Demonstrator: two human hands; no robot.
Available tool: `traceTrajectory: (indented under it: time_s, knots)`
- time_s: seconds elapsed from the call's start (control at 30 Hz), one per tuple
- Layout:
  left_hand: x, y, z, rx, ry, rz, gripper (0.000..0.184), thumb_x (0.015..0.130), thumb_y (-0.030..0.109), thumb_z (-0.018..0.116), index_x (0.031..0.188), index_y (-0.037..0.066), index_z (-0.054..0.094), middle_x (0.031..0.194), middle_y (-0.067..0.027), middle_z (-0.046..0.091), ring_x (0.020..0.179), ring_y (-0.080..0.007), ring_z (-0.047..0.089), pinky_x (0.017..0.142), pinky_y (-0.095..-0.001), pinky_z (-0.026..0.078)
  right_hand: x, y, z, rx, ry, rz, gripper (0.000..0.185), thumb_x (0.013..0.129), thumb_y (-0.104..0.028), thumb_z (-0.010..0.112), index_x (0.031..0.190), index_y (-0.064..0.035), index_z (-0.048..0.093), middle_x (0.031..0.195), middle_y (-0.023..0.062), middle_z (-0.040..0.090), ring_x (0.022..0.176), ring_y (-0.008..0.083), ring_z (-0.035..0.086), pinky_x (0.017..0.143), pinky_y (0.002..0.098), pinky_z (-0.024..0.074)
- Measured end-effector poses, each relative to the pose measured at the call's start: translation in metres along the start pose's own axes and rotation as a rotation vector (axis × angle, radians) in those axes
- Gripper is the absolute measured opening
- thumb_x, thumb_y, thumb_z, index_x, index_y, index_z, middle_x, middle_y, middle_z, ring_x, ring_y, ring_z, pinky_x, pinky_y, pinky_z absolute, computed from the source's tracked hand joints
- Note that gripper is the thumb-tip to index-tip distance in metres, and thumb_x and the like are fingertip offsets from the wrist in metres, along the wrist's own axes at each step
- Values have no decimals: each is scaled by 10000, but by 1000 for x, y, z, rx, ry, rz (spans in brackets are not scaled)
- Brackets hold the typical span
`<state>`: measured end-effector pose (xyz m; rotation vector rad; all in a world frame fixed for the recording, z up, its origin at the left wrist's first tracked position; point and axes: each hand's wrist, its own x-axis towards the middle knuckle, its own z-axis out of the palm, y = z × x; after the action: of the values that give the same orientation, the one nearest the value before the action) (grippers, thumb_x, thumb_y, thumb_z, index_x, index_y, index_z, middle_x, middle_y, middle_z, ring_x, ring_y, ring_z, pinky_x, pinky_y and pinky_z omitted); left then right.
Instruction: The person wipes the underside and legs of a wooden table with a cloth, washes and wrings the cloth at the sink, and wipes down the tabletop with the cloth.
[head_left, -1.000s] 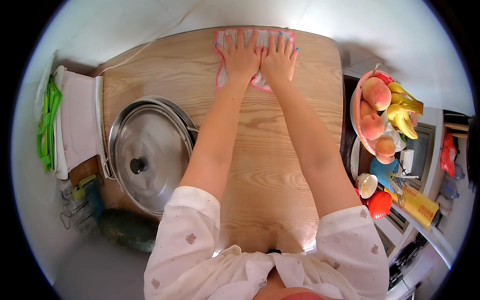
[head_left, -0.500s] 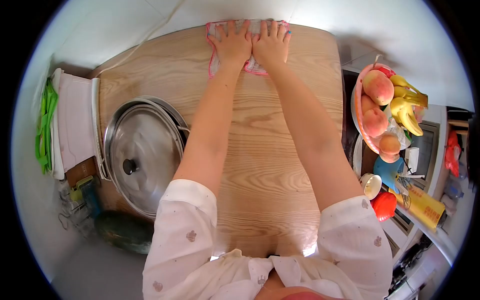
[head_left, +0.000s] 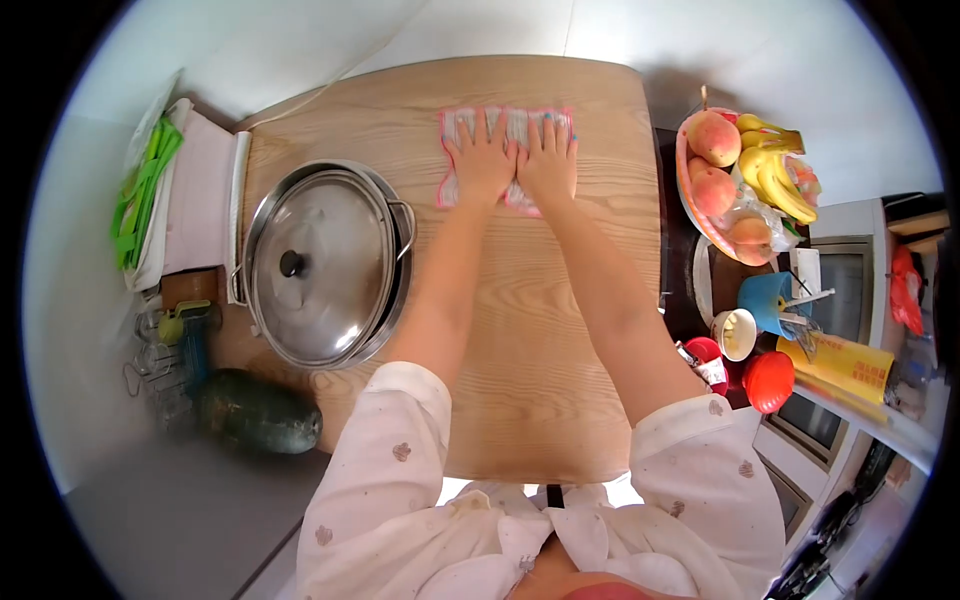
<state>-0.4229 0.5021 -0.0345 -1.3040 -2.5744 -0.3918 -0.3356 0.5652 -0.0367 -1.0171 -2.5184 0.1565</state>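
Your left hand (head_left: pixel 484 172) lies palm down on a white cloth (head_left: pixel 516 124) with pink edging, its fingers straight and slightly fanned. Your right hand (head_left: pixel 547 172) rests flat on the same cloth beside it, fingers extended, the two thumbs close together. The cloth is spread on the far half of the wooden table (head_left: pixel 540 350), set in from the table's far edge. On the table's left part stands a two-handled stainless-steel pot (head_left: pixel 403 292), its lid topped by a black knob (head_left: pixel 291 263). A big dark-green melon (head_left: pixel 258 412) lies by the table's near left side. Beyond the table's right edge, a pink-rimmed fruit basket (head_left: pixel 684 172) holds peaches (head_left: pixel 713 190) and bananas (head_left: pixel 776 185); a small white bowl (head_left: pixel 735 336) and a blue container (head_left: pixel 761 299) are also on that side.
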Motion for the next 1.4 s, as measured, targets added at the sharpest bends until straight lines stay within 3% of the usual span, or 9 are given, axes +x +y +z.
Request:
traceTrajectory:
  time_s: [0.33,0.63,0.7,0.8,0.93,1.17,1.27,1.33,1.4]
  knots:
    - [-171,26,-79,-100,-132,41,549,808,360,437,1309,181,301,1384,-119,189,1235,-385,203,963,-585,131,-173,-26,-85,0,-119,46,509,822,-318,384,1276,-89,350,1335,139,293,1238,317,245,1005,463,176]
    - [-345,26,-145,-212,-176,185,610,789,408,455,1320,166,278,1382,-140,188,1238,-395,194,935,-621,131,-339,-44,-156,21,-263,63,591,796,-317,433,1319,-105,259,1365,130,228,1258,310,203,1009,490,159]
    - [-373,26,-163,-165,-278,275,676,752,464,493,1320,169,279,1387,-168,153,1241,-420,162,912,-650,120,-371,-49,-168,11,-276,86,597,793,-319,439,1320,-104,257,1366,129,226,1260,308,199,1007,493,159]
    - [-397,21,-190,-176,-465,408,779,681,531,550,1326,199,266,1389,-200,95,1233,-466,119,886,-678,101,-407,-52,-182,6,-268,138,597,794,-327,443,1317,-102,264,1369,126,221,1260,304,201,1003,500,162]
    - [-418,9,-195,-249,-446,614,859,619,579,588,1331,243,243,1389,-219,41,1220,-505,88,861,-701,88,-430,-52,-186,-55,-226,130,602,797,-371,447,1310,-106,279,1364,115,239,1255,296,213,991,514,173]
    - [-427,16,-196,-111,-549,646,850,638,669,502,1331,249,246,1380,-250,-13,1210,-536,24,793,-742,73,-431,-53,-196,-122,-199,112,598,787,-416,457,1292,-125,323,1338,101,294,1239,280,251,978,523,186]
    - [-434,22,-187,-104,-520,642,835,652,673,484,1329,246,248,1370,-274,-23,1203,-548,8,764,-755,85,-431,-45,-208,-109,-204,83,597,779,-432,463,1288,-146,336,1327,92,320,1236,271,262,973,538,181]
    - [-440,35,-177,-110,-356,617,832,654,666,489,1329,242,248,1361,-290,-19,1189,-567,11,756,-759,93,-436,-33,-207,-98,-222,64,596,778,-437,462,1290,-159,335,1327,83,322,1237,268,261,973,546,172]
    - [-444,51,-170,-123,-391,597,830,657,662,491,1329,243,245,1359,-293,-19,1181,-576,18,755,-759,93,-443,-18,-210,-96,-224,26,596,782,-456,449,1294,-175,331,1326,64,328,1236,259,265,970,561,161]
